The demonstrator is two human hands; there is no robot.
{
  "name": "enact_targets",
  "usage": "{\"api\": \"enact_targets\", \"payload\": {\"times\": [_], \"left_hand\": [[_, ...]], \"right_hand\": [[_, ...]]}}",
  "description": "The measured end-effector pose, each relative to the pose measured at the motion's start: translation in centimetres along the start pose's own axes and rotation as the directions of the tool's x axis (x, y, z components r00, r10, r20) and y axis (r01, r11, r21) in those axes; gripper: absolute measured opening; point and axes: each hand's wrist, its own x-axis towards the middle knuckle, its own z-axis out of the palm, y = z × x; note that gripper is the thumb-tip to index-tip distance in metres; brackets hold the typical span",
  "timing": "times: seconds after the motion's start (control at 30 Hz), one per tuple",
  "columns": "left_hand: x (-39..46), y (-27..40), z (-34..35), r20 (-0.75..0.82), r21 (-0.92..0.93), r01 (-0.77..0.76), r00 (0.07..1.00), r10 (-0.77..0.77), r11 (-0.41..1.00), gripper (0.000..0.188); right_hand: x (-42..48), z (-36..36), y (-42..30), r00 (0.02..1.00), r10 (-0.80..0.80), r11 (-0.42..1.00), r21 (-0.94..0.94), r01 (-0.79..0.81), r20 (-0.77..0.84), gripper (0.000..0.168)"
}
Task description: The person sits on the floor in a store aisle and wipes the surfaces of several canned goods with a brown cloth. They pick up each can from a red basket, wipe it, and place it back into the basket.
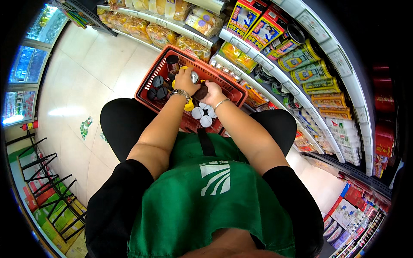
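A red plastic shopping basket (190, 124) stands between my knees with jars and cans in it. My left hand (185, 83) is inside it, fingers curled round a can (194, 77) with a silver metal end. Right beside it, my right hand (213, 93) holds a dark brown container (201, 93), partly covered by the fingers. Jars with black lids (158, 81) fill the basket's left side. Several white round lids (206, 121) sit close together near me, and a yellow lid (189, 105) shows under my left wrist. Labels on most of these are hidden.
Shelves curve along the front and right, with bagged bread (161, 34), red and yellow boxes (243, 17) and yellow-green cans (298, 59). Glass-door coolers (27, 64) line the left. Black metal racking (48, 183) stands at lower left on the tiled floor (72, 96).
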Motion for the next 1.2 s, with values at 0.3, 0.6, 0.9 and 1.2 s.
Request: {"api": "enact_targets", "payload": {"times": [0.3,0.6,0.9,1.2], "left_hand": [[3.8,-9.1,2.9,-0.037,0.096,0.016,0.999,-0.012,0.995,0.056],[3.3,-8.4,3.6,0.405,0.4,0.184,0.843,-0.353,0.898,0.07],[2.5,2.6,1.8,0.458,-0.128,-0.105,0.876,0.152,0.986,0.045],[-4.1,22.2,-7.4,0.147,-0.577,-0.51,0.704,0.695,0.638,0.065]], "right_hand": [[8.1,4.8,0.1,0.997,0.038,0.973,-0.229,-0.02,0.073,0.038],[6.7,3.3,2.2,0.997,-0.011,0.97,-0.242,-0.008,-0.077,0.042],[-4.3,0.2,-1.4,0.995,-0.023,0.997,-0.07,0.03,0.095,0.033],[-30.2,-4.4,-7.6,0.54,-0.816,0.446,-0.372,0.814,0.204,0.025]]}}
